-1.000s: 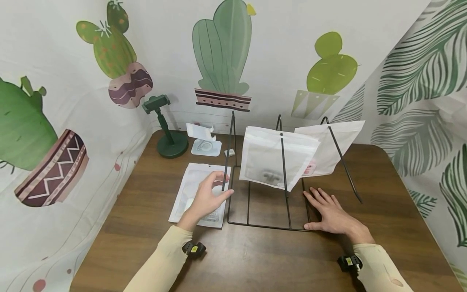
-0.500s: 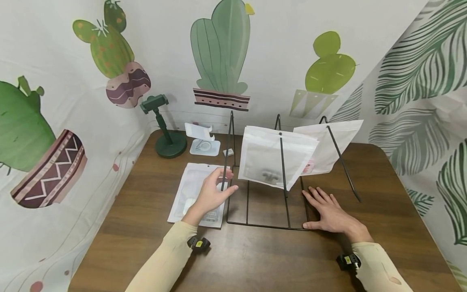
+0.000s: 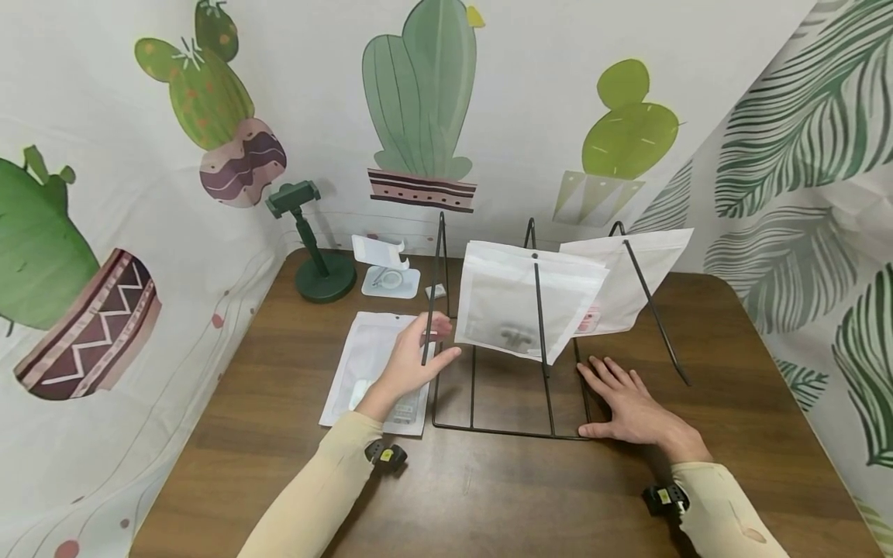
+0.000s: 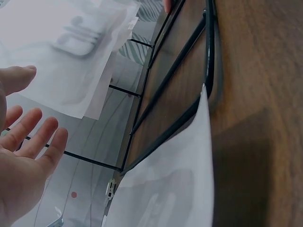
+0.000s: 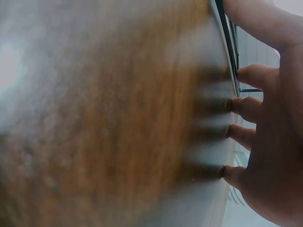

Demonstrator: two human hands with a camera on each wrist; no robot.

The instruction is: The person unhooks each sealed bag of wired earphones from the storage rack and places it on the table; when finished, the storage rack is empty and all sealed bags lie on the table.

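Observation:
A black wire rack point(image 3: 512, 432) with hanging prongs stands on the table. My left hand point(image 3: 401, 364) is beside its left prong, with the fingers partly behind it. In the left wrist view that hand point(image 4: 23, 165) shows spread fingers and nothing held. Fingers apart, my right hand point(image 3: 631, 409) rests on the table at the base's right side, its fingertips by the base wire. A white zip pouch point(image 3: 516, 302) hangs from the middle prong; another white pouch point(image 3: 659, 260) hangs from the right one. To the left, a flat white pouch point(image 3: 349, 364) lies partly under my left hand.
Behind the flat pouch stand a dark green phone stand point(image 3: 325, 277) and a small white folding stand point(image 3: 391, 281). A tiny white item point(image 3: 436, 291) lies near the rack's back left corner. A cactus-print cloth point(image 3: 523, 139) backs the wooden table point(image 3: 460, 504).
My left hand has shifted slightly right, toward and past the left prong. My right hand stays in place. The hanging pouches look the same.

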